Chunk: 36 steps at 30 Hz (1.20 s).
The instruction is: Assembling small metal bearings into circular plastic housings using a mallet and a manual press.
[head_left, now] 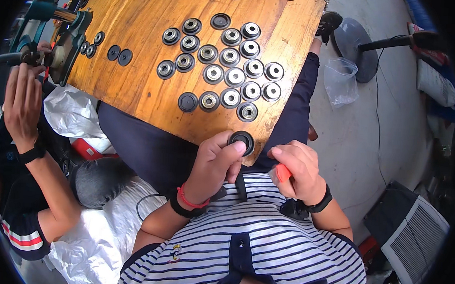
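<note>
Near the table's front corner, my left hand (pixel 213 162) pinches a black round disc (pixel 244 138) with a raised rim, the thumb lying over its face. To the right of it, my right hand (pixel 303 166) is closed around something with a red-orange end (pixel 282 172); the rest is hidden in the fist, so its kind does not show. Ahead of both hands, several black discs with metal bearing-like rings (pixel 231 97) sit on the wooden table (pixel 132 88). Among them are plain black discs without a ring (pixel 188 102).
At the left, a co-worker's hand (pixel 23 100) is beside a green bench machine (pixel 65 51). More discs (pixel 119 55) lie near that machine. A clear plastic bag (pixel 341 82) and a fan base (pixel 353 48) stand on the floor at right. White sacking (pixel 96 243) lies at lower left.
</note>
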Tool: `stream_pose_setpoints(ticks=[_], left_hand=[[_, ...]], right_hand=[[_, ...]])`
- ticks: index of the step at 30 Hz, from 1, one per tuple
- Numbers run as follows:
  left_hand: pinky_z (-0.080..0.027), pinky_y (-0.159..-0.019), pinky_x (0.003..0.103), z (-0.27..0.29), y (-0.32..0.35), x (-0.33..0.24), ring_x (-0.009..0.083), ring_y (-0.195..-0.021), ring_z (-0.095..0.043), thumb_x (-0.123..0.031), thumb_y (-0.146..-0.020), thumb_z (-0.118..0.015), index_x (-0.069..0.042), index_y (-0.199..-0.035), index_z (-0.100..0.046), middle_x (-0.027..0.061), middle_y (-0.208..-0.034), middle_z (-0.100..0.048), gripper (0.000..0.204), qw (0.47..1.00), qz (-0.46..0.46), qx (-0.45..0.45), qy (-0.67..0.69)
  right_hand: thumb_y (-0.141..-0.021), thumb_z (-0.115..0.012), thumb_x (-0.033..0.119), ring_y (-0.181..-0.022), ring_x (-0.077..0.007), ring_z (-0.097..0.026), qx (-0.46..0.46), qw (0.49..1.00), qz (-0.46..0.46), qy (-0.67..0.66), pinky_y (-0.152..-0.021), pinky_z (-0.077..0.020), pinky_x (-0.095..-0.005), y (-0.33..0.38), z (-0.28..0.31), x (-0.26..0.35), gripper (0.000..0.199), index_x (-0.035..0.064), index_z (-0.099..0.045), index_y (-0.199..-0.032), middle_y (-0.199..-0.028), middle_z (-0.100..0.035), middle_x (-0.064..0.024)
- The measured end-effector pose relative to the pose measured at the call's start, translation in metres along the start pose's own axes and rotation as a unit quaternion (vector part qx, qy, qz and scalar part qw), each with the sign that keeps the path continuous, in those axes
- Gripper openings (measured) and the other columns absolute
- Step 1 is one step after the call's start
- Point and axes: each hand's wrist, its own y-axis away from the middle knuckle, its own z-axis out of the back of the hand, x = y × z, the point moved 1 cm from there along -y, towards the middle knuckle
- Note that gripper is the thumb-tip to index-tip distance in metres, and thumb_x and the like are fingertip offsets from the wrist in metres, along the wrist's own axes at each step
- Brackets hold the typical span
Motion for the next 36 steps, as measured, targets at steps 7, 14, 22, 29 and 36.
stream_pose_setpoints(ticks=[7, 14, 22, 29, 36], left_hand=[[-0.037, -0.045, 0.017, -0.014, 0.005, 0.005, 0.0032, -0.048, -0.047, -0.02, -0.095, -0.053, -0.001, -0.084, -0.058, -0.0008, -0.063, -0.054, 0.023, 0.998, 0.027, 0.045, 0.04], [-0.037, -0.045, 0.017, -0.013, 0.007, 0.004, 0.0023, -0.049, -0.048, -0.019, -0.096, -0.053, 0.0, -0.089, -0.06, -0.0013, -0.067, -0.055, 0.021, 0.997, 0.012, 0.061, 0.05], [-0.037, -0.043, 0.018, -0.001, 0.006, 0.007, 0.0022, -0.048, -0.047, -0.018, -0.096, -0.053, 0.001, -0.09, -0.06, -0.0011, -0.067, -0.055, 0.021, 0.997, 0.005, 0.054, 0.059], [-0.037, -0.043, 0.018, 0.001, 0.002, 0.008, 0.0029, -0.046, -0.047, -0.018, -0.096, -0.051, 0.001, -0.092, -0.06, -0.0011, -0.066, -0.054, 0.021, 0.988, 0.039, 0.066, 0.133], [-0.036, -0.043, 0.02, 0.001, 0.0, 0.003, 0.0051, -0.043, -0.043, -0.018, -0.097, -0.048, -0.003, -0.085, -0.055, -0.0003, -0.056, -0.049, 0.021, 0.988, 0.051, 0.048, 0.136]], right_hand=[[-0.079, -0.068, 0.05, -0.055, -0.0214, -0.052, 0.013, 0.999, -0.051, -0.005, -0.048, -0.0385, -0.0311, 0.012, -0.015, 0.0, 0.056, -0.0017, -0.064, -0.1, -0.069, -0.055, -0.0071], [-0.074, -0.074, 0.045, -0.052, -0.0198, -0.049, 0.008, 0.997, -0.061, 0.039, -0.047, -0.037, -0.0304, 0.011, -0.021, 0.002, 0.052, -0.001, -0.065, -0.095, -0.065, -0.052, -0.0047], [-0.074, -0.074, 0.046, -0.05, -0.0176, -0.048, 0.009, 0.993, -0.058, 0.1, -0.047, -0.0364, -0.0295, 0.004, -0.029, 0.005, 0.05, 0.0007, -0.066, -0.093, -0.063, -0.051, -0.0027], [-0.075, -0.072, 0.049, -0.049, -0.0178, -0.048, -0.002, 0.988, -0.075, 0.132, -0.048, -0.0371, -0.0299, 0.004, -0.033, 0.005, 0.05, 0.0023, -0.065, -0.091, -0.063, -0.051, -0.0027], [-0.074, -0.074, 0.047, -0.051, -0.0199, -0.05, -0.001, 0.984, -0.099, 0.149, -0.048, -0.0391, -0.0306, -0.001, -0.032, 0.008, 0.049, 0.0023, -0.065, -0.091, -0.063, -0.051, -0.0036]])
